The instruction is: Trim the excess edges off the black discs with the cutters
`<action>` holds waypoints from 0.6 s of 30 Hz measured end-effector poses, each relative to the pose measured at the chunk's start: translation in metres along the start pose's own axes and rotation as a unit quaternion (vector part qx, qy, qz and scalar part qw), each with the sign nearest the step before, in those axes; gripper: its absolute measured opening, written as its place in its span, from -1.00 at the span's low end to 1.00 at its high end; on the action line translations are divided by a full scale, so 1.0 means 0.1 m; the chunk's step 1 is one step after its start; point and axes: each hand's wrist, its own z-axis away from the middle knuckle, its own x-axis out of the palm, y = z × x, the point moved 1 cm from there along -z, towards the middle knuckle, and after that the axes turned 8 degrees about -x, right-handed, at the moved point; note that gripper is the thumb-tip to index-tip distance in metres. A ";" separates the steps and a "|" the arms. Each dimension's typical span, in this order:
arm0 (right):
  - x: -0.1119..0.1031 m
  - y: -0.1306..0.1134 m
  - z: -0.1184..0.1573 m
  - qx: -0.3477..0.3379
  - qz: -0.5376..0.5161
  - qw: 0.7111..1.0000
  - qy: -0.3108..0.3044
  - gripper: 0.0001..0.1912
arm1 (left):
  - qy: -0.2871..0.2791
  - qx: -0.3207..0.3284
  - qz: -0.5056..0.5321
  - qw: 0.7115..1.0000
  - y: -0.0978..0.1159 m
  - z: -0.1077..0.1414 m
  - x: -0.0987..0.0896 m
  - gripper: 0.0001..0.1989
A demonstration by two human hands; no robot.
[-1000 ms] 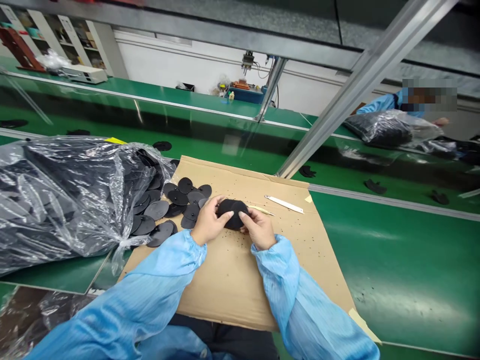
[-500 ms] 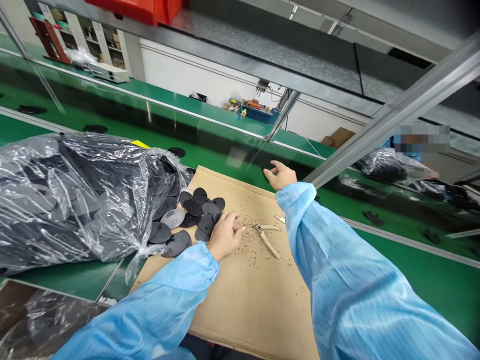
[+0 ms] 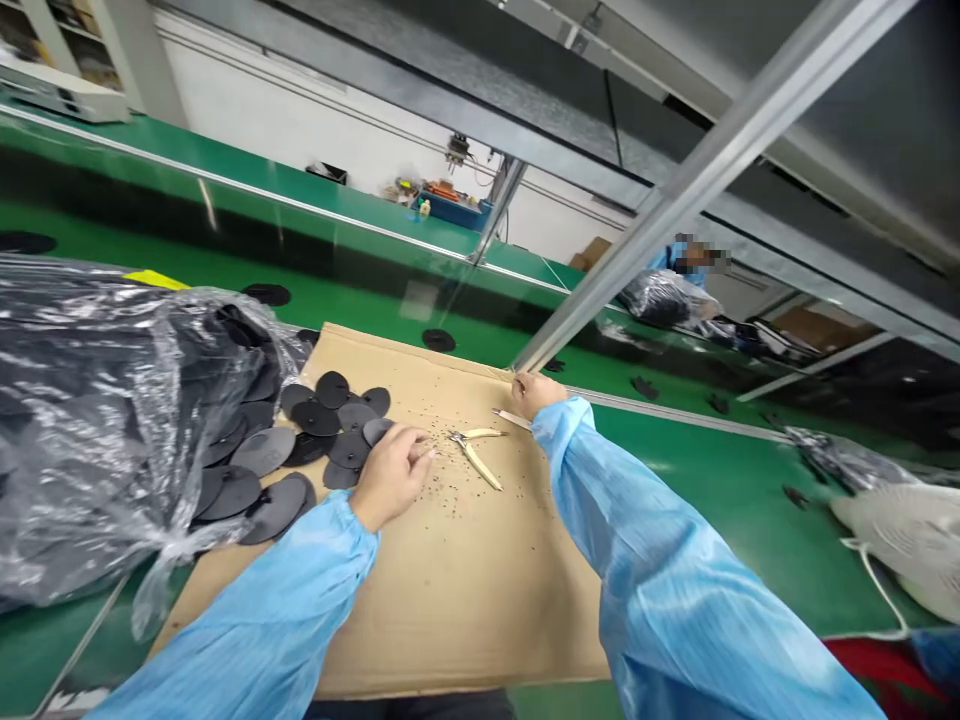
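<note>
My left hand (image 3: 394, 475) rests at the right edge of a heap of round black discs (image 3: 352, 450), its fingers loosely curled and the thumb apart from them. One dark disc (image 3: 377, 431) lies against its knuckles. My right hand (image 3: 536, 393) is at the far right corner of the cardboard sheet (image 3: 450, 600), fingers bent together; what they hold, if anything, is hidden. A thin light-coloured tool (image 3: 511, 418) lies partly beneath that hand. Between my hands, nippers (image 3: 478, 458) with cream handles lie open among tiny black scraps (image 3: 448, 490).
A clear plastic bag (image 3: 97, 430) full of black discs fills the left side. Beyond the cardboard runs a green belt (image 3: 360, 320) carrying scattered black pieces, including a disc (image 3: 439, 340). A metal post (image 3: 600, 275) slants up on the right. A white fan (image 3: 904, 530) stands far right.
The view has swung right. My right hand has drawn back from over the belt to the cardboard's corner, its fingers closing. A disc now shows on the belt. My left hand stays by the heap.
</note>
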 end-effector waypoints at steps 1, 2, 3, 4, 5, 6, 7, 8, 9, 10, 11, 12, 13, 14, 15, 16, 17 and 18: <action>0.04 0.19 0.02 0.027 0.001 1.000 0.002 -0.67 | -0.002 -0.001 -0.006 1.000 0.00 0.00 0.00 -0.82; 0.09 0.38 0.02 0.052 0.001 0.999 0.004 -0.66 | -0.004 -0.004 -0.010 1.000 0.00 0.00 0.00 -0.83; 0.13 0.55 0.01 0.075 -0.001 0.997 0.006 -0.65 | -0.006 -0.009 -0.013 1.000 0.01 0.00 0.00 -0.83; 0.19 0.70 -0.02 0.095 -0.004 0.995 0.008 -0.64 | -0.009 -0.015 -0.015 1.000 0.01 0.01 0.01 -0.83; 0.25 0.84 -0.06 0.113 -0.009 0.993 0.011 -0.63 | -0.011 -0.020 -0.017 1.000 0.01 0.01 0.01 -0.83; 0.31 0.96 -0.11 0.132 -0.015 0.991 0.014 -0.62 | -0.012 -0.024 -0.018 0.999 0.01 0.01 0.02 -0.83; 0.38 1.06 -0.18 0.149 -0.021 0.988 0.016 -0.60 | -0.013 -0.026 -0.019 0.999 0.01 0.01 0.03 -0.83; 0.43 1.14 -0.25 0.167 -0.028 0.985 0.020 -0.58 | -0.013 -0.027 -0.022 0.999 0.01 0.01 0.03 -0.83; 0.49 1.21 -0.34 0.182 -0.038 0.982 0.023 -0.56 | -0.013 -0.027 -0.025 0.999 0.00 0.02 0.04 -0.83; 0.54 1.26 -0.43 0.193 -0.053 0.980 0.021 -0.55 | -0.014 -0.027 -0.028 0.999 0.00 0.02 0.04 -0.83; 0.58 1.30 -0.53 0.198 -0.073 0.977 0.016 -0.55 | -0.016 -0.025 -0.031 0.999 0.00 0.03 0.04 -0.84; 0.62 1.33 -0.62 0.201 -0.096 0.975 0.007 -0.55 | -0.019 -0.021 -0.036 0.999 0.00 0.03 0.04 -0.84; 0.66 1.36 -0.71 0.199 -0.118 0.973 -0.003 -0.56 | -0.023 -0.015 -0.042 0.999 0.00 0.04 0.04 -0.85; 0.69 1.39 -0.80 0.196 -0.137 0.971 -0.013 -0.57 | -0.027 -0.008 -0.048 0.998 0.01 0.05 0.04 -0.86; 0.73 1.41 -0.87 0.190 -0.149 0.970 -0.021 -0.57 | -0.031 -0.001 -0.055 0.998 0.03 0.05 0.04 -0.86; 0.75 1.43 -0.93 0.185 -0.155 0.970 -0.024 -0.56 | -0.034 0.006 -0.060 0.998 0.04 0.05 0.03 -0.86; 0.78 1.44 -0.97 0.179 -0.156 0.971 -0.025 -0.54 | -0.035 0.011 -0.064 0.997 0.06 0.05 0.03 -0.87; 0.80 1.44 -1.01 0.171 -0.154 0.973 -0.025 -0.52 | -0.036 0.015 -0.066 0.997 0.08 0.05 0.03 -0.87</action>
